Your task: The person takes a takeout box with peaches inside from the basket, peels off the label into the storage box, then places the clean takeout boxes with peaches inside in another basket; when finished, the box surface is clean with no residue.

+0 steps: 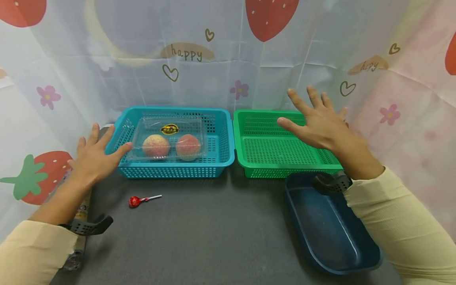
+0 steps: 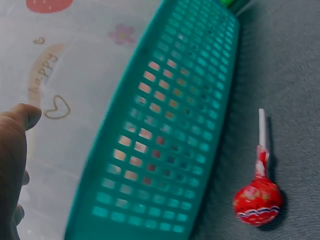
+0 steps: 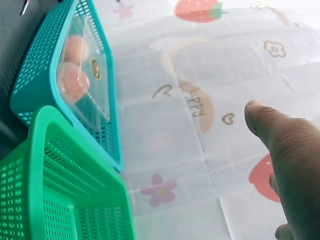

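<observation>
My left hand (image 1: 93,159) is spread with nothing in it, at the left end of the blue basket (image 1: 171,172). Fingers apart and also holding nothing, my right hand (image 1: 318,122) hovers over the green basket (image 1: 285,171). Inside the blue basket sits a clear plastic box (image 1: 192,123) with a dark and gold label, holding two peaches (image 1: 155,145). A red-wrapped lollipop (image 1: 134,202) lies on the dark table in front of the blue basket, its white stick pointing right. The left wrist view shows the lollipop (image 2: 258,202) beside the basket's holed wall.
A dark blue tub (image 1: 320,237) stands at the front right, under my right forearm. Behind the baskets hangs a printed curtain (image 1: 221,87) with strawberries and hearts. At the left edge, a long wrapped item (image 1: 81,241) is partly hidden by my left arm.
</observation>
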Tool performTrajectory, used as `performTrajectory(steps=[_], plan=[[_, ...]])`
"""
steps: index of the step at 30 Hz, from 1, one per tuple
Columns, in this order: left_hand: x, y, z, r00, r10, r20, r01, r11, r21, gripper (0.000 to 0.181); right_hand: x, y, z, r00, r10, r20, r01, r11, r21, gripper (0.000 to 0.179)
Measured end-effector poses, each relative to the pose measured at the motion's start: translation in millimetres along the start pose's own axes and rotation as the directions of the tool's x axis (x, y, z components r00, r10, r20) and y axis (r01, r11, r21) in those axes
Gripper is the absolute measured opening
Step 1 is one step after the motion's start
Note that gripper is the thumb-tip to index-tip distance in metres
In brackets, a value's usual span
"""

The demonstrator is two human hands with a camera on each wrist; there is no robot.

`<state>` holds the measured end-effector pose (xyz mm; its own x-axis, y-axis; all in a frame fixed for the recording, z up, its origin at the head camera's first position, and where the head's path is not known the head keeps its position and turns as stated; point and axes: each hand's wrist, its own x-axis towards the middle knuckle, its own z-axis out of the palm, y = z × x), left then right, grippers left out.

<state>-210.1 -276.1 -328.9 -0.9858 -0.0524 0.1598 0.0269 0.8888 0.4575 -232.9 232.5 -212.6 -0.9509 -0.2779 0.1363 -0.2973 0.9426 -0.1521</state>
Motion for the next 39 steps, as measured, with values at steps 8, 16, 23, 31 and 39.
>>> performTrajectory(steps=[8, 16, 23, 31, 39], plan=[[3.2, -8.7, 13.3, 1.0, 0.003, 0.028, -0.002, 0.998, -0.056, 0.084, 4.4, -7.0, 4.1, 1.0, -0.027, -0.012, 0.027, 0.999, 0.016, 0.081], [4.2, -17.3, 20.7, 0.998, 0.043, 0.051, -0.038, 0.995, -0.097, 0.081, 12.5, -16.0, 11.2, 0.999, -0.05, -0.006, 0.05, 0.998, 0.049, 0.081], [4.3, -23.9, 24.3, 0.999, 0.021, 0.038, -0.017, 0.995, -0.096, 0.084, 18.6, -26.0, 17.4, 0.998, -0.064, -0.009, 0.065, 0.994, 0.092, 0.081], [3.2, -30.4, 28.0, 1.0, 0.009, 0.015, -0.008, 0.997, -0.078, 0.088, 29.9, -39.7, 27.9, 0.995, -0.096, -0.025, 0.099, 0.987, 0.13, 0.08], [4.4, -32.2, 29.9, 1.0, 0.003, 0.019, -0.001, 0.996, -0.089, 0.09, 45.2, -57.7, 42.3, 0.987, -0.146, -0.072, 0.159, 0.96, 0.232, 0.078]])
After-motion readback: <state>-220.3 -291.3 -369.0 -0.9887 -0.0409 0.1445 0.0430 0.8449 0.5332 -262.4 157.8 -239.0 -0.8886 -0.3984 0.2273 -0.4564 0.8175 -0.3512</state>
